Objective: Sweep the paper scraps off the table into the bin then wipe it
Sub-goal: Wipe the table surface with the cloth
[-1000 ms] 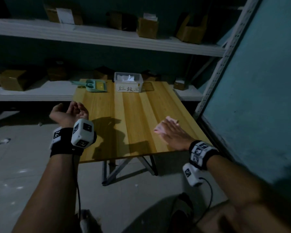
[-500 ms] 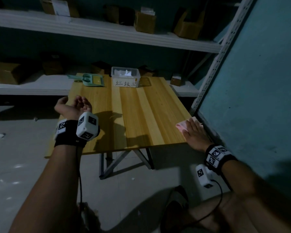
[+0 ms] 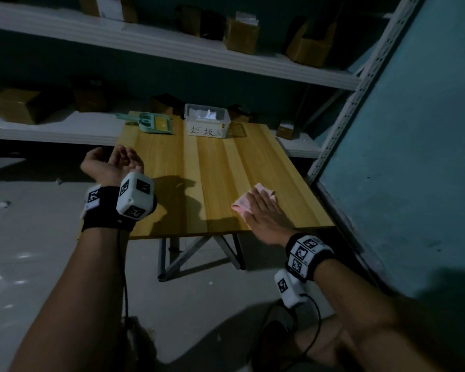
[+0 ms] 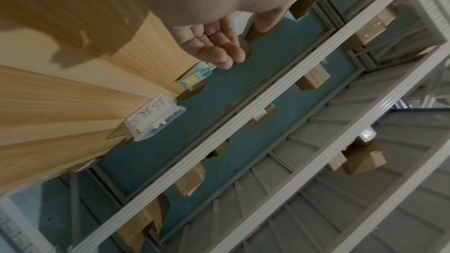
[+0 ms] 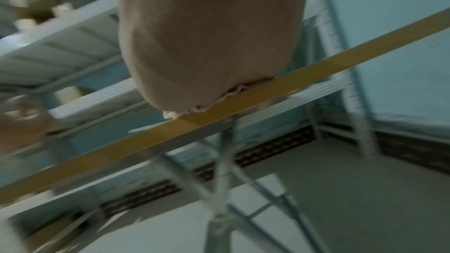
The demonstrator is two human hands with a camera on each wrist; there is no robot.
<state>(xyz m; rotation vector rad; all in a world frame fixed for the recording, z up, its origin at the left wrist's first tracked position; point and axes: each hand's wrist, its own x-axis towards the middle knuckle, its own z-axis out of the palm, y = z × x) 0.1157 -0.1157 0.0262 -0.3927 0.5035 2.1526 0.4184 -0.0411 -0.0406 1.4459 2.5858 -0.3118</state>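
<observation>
On the wooden counter [image 3: 215, 178], toward 4 o'clock and close to the near edge, lies a small pink cloth [image 3: 243, 204]. It looks soft and crumpled, with a wavy edge that peeks out from under the palm in the right wrist view. The right hand [image 3: 266, 216] lies flat on top of the cloth with its fingers straight and close together, pressing it down on the wood.

The left hand [image 3: 113, 163] is at 9 o'clock, by the left edge of the counter. It is turned palm up, its fingers loosely curled, and it holds nothing. In the left wrist view the fingers [image 4: 219, 51] bend softly over bare palm.

At 12 o'clock, at the far edge of the counter, stands the bin [image 3: 207, 120]. It is a small see-through plastic box with a white label on its front with dark hand-written marks. White paper scraps [image 3: 203, 114] show inside it. Just beside the bin, at 11 o'clock, lies a mint green dustpan [image 3: 152, 122] with something yellow in it. The counter top is made of light and darker yellow wood strips and stands on grey crossed metal legs.

Behind the counter run white shelves [image 3: 172, 55] with brown cardboard boxes [image 3: 242, 33] on them. A blue-green wall [image 3: 414, 157] stands at 3 o'clock.
</observation>
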